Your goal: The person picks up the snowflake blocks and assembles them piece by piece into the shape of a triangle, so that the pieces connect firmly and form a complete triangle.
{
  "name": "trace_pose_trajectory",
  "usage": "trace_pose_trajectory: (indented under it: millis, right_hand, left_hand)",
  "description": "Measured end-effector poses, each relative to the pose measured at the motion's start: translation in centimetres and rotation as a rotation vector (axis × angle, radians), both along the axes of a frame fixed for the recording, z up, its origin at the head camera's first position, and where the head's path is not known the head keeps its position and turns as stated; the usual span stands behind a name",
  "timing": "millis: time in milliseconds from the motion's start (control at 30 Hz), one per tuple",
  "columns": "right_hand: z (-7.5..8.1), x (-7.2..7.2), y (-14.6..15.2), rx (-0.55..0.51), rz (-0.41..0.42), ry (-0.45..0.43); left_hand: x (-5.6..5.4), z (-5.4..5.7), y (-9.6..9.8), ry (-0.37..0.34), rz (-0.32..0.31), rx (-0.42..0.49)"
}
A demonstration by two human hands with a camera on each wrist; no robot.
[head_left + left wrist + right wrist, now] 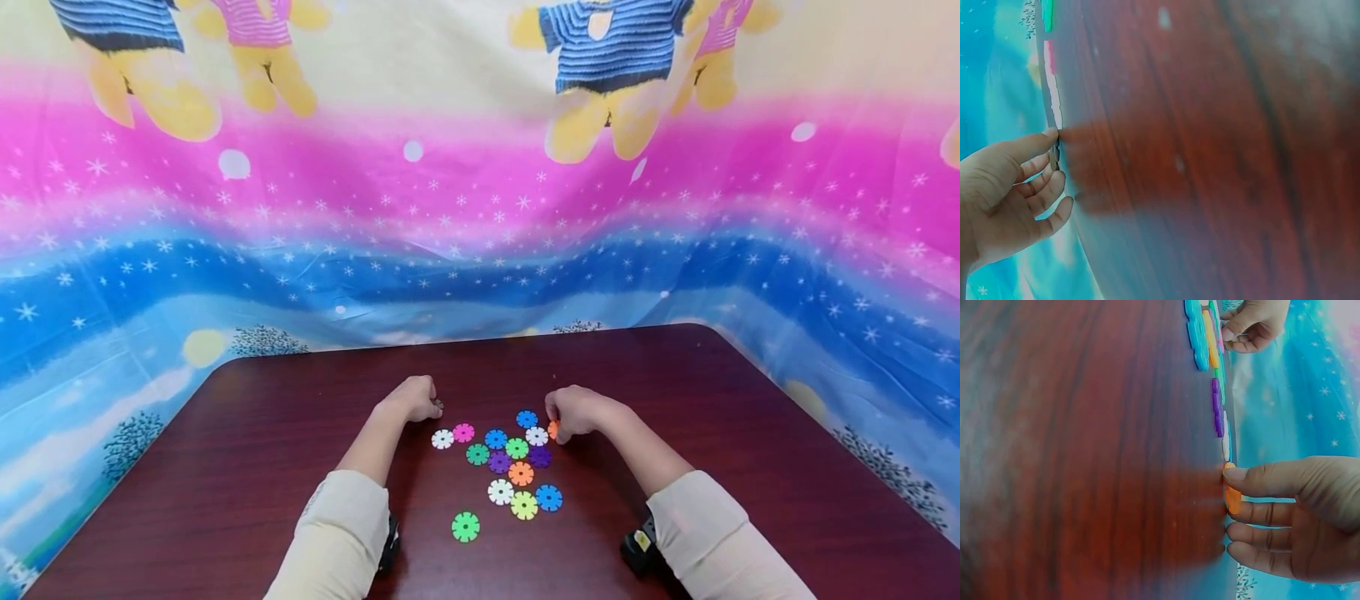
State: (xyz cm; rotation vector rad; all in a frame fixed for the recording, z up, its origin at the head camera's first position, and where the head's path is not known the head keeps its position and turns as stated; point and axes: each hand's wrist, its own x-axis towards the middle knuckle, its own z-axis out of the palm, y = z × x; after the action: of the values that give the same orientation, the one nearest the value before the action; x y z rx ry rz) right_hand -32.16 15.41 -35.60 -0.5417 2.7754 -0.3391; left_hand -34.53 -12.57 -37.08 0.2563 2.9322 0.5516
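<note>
My left hand [415, 398] is at the far left of a group of notched plastic discs, pinching a thin brownish piece [1054, 157] seen edge-on between thumb and fingers. The fingers mostly hide it, so I cannot tell its kind. Across the group, my right hand [577, 410] has its thumb and fingers on an orange notched disc [553, 429], which lies at the tabletop in the right wrist view. Nearest to the left hand are a pink disc [463, 432] and a white disc [442, 439]. Beside the orange disc are another white disc [537, 436] and a blue disc [527, 419].
Between the forearms lie several more discs, among them a purple disc [499, 462], a second orange disc [521, 473] and a yellow disc [524, 505]. A green disc [465, 527] sits apart, nearer me. A printed curtain [450, 208] stands behind the dark wooden table [262, 467].
</note>
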Motion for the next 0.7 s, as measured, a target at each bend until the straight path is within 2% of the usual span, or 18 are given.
trace_pose_trajectory:
  millis: [400,533,700]
  right_hand:
    - [0.1,-0.2,0.8,-0.067,0.030,0.159]
    - [0.2,0.1,1.1,-0.109,0.022,0.179]
    - [0.3,0.6,1.1,-0.235,0.012,0.223]
  left_hand:
    - [0.8,0.9,-0.8,0.049,-0.048,0.083]
    - [1.6,1.4,-1.0,0.072,-0.069,0.135]
    - [3.0,2.1,-1.0,0.143,-0.115,0.170]
